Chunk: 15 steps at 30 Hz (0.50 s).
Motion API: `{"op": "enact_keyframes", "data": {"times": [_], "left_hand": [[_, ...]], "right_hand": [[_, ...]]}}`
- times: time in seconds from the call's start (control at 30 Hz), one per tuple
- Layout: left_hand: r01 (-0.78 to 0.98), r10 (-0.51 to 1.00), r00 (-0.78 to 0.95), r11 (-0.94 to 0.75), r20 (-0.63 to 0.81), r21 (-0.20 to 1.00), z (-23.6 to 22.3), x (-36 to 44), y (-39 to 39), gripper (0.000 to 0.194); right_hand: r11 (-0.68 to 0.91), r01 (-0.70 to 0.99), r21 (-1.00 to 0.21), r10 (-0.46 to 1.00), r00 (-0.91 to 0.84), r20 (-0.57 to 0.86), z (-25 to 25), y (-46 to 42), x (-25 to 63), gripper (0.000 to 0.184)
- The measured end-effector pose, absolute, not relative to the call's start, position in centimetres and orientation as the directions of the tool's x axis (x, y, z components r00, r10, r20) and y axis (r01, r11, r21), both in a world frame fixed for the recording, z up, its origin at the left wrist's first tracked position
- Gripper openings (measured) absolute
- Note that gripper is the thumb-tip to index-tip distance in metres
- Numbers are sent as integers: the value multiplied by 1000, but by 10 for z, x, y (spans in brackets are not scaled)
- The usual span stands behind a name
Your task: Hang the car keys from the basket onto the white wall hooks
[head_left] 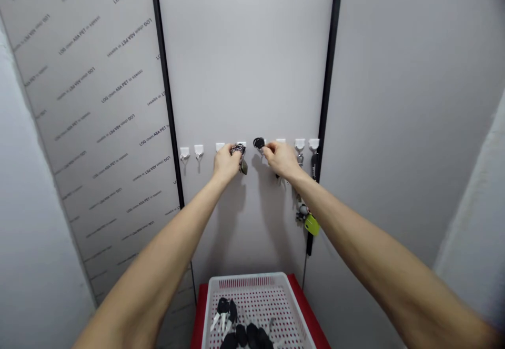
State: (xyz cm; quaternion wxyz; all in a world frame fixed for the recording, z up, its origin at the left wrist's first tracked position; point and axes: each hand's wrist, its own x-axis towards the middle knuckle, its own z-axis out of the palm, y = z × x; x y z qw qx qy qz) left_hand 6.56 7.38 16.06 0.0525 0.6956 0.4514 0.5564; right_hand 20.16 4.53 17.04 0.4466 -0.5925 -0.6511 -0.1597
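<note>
My left hand (227,161) is closed around a bunch of keys (238,150) with dark heads, and a dark oval piece hangs below the fingers. It is close to a white wall hook (241,143). Between the thumb and fingertips of my right hand (281,158) is a key with a black head (259,142), held up against the wall near the middle of the hook row. Its lower part and the hook behind are partly hidden by the fingers.
Two bare hooks (199,151) are at the left. At the right, keys with a yellow-green tag (311,225) hang from hooks. Below, a white perforated basket (288,307) holds several black-headed keys (252,335) and stands on a red surface (307,317). Black strips (331,54) flank the panel.
</note>
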Motion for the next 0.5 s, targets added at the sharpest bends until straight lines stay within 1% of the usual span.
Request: {"op": "enact_keyframes", "data": {"times": [0.07, 0.1, 0.17, 0.23, 0.33, 0.4, 0.5], "left_hand": [[610, 687, 73, -604, 723, 513, 167, 62, 72, 20], [631, 720, 151, -597, 677, 495, 167, 60, 72, 17], [660, 812, 288, -553, 508, 508, 164, 54, 71, 13], [648, 880, 339, -474, 332, 596, 161, 48, 71, 15], [527, 924, 340, -344, 178, 777, 165, 45, 70, 16], [398, 926, 361, -260, 111, 880, 174, 46, 70, 17], [200, 924, 370, -178, 94, 964, 192, 50, 72, 18]], "right_hand": [[271, 923, -273, 677, 19, 736, 163, 40, 198, 23], [282, 926, -250, 708, -25, 706, 154, 37, 197, 23], [289, 936, -203, 783, -109, 613, 126, 31, 198, 24], [288, 943, -169, 868, -182, 462, 89, 23, 201, 24], [265, 953, -150, 948, -229, 221, 26, 8, 205, 24], [245, 960, -139, 968, -233, 95, -16, -3, 206, 23], [239, 962, -136, 971, -238, 19, -71, -18, 206, 24]]}}
